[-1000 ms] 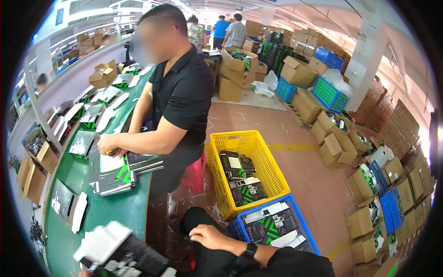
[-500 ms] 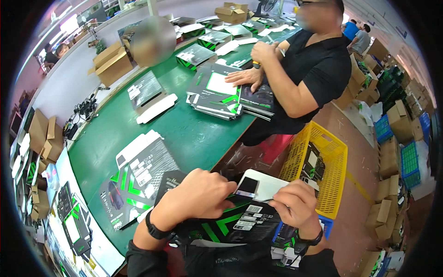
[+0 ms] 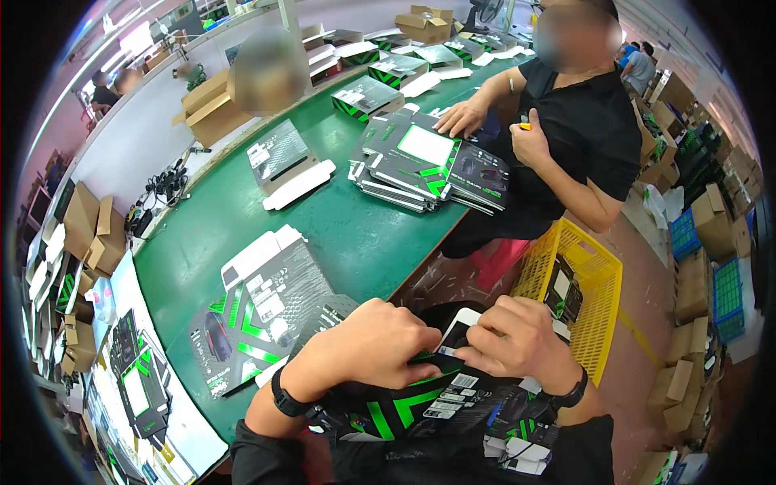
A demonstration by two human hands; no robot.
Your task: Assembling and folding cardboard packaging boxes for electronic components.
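A black carton with green stripes (image 3: 404, 411) is held low in front of my body. My left hand (image 3: 386, 343) is closed, its fingers curled on the carton's upper edge. My right hand (image 3: 513, 335) pinches beside a white piece with a dark patch (image 3: 462, 323) at the carton's top; its fingers partly cover that piece. The two hands are close together, a small gap between them. On the table left of my hands lies a flattened black carton (image 3: 267, 299) with green marks and white flaps.
Across the green table (image 3: 364, 250), a co-worker's hand (image 3: 462, 120) rests on a stack of flat cartons (image 3: 396, 174). Another carton (image 3: 279, 153) lies nearer the wall. A yellow basket (image 3: 602, 299) with cartons stands right of the table; brown boxes (image 3: 687, 356) line the far right.
My right hand has moved up and left over the white piece, closer to my left hand. The co-worker's raised hands have parted and lowered. The whole view has shifted slightly.
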